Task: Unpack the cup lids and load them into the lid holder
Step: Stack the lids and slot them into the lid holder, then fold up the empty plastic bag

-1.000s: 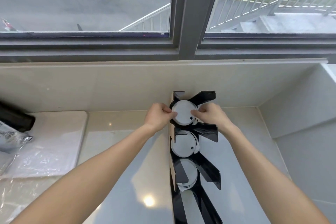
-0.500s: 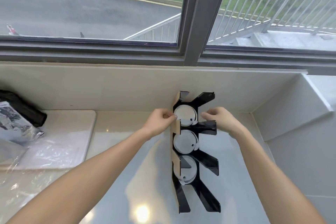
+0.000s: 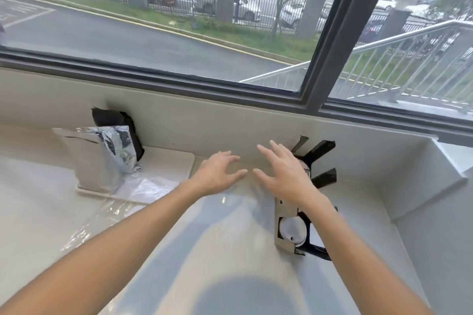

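The black lid holder (image 3: 323, 176) lies on the pale counter at the right, its prongs fanning toward the wall. White cup lids (image 3: 292, 232) sit in its nearest slot; the farther slots are hidden behind my right arm. My right hand (image 3: 283, 173) hovers over the holder's far end with fingers spread and nothing in it. Just left of it my left hand (image 3: 217, 174) is also open and empty above the counter. The two hands are close together but apart.
A silver foil bag (image 3: 102, 157) stands on a white board (image 3: 163, 161) at the left, with a black bag (image 3: 115, 120) behind it against the wall. Crumpled clear plastic wrap (image 3: 107, 215) lies in front of the board. A raised ledge (image 3: 435, 176) borders the right.
Both hands have let go of the lids in the top slot and moved left, off the holder, fingers spreading. The camera has tilted up and turned left.
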